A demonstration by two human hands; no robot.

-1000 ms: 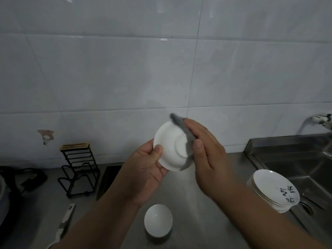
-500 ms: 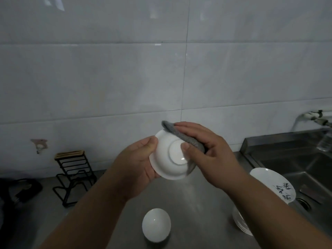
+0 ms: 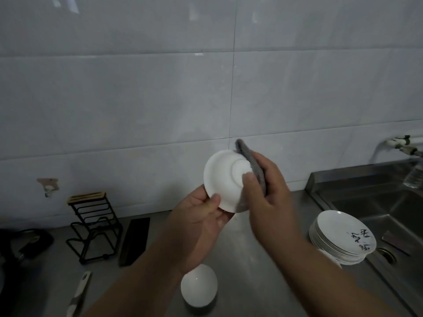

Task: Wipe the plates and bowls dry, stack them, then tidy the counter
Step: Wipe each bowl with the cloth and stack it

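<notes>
Small white ceramic bowl (image 3: 225, 180): held above steel counter (image 3: 258, 252), underside facing camera | left hand (image 3: 201, 216) pinches rim | right hand (image 3: 266, 184) grips grey cloth (image 3: 253, 164) against base | judged light, brittle, slippery wet; hold by rim.

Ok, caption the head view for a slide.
Left hand holds a white dish; right hand presses a grey cloth to its underside.

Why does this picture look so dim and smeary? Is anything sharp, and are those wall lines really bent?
Head view: the light is dim and grey, with small glints on the wall tiles; the right hand and grey cloth are motion-blurred against the white bowl, the left hand holding it is crisper; the tile seams bow, likely from the wide-angle lens.
</notes>
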